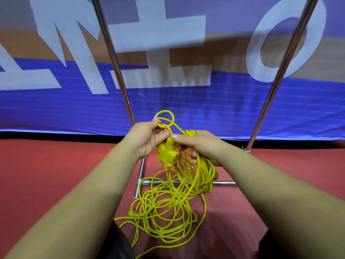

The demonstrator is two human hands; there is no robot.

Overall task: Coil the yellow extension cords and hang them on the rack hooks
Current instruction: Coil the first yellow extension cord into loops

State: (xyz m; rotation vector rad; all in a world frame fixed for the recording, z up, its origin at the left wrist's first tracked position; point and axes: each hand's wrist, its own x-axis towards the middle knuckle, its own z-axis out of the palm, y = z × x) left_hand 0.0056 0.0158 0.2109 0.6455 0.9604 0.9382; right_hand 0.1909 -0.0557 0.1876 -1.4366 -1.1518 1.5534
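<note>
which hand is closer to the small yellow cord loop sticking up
Left. The left hand pinches the small yellow cord loop; the right hand is lower right of it, gripping the coiled yellow cord.

A yellow extension cord [205,171] is held aloft, partly gathered into hanging coils, with a small loop [165,118] raised above and its socket block [166,152] dangling. The rest is left tangled on the red floor [46,165], draped over the rack's base bar [224,183].
</note>
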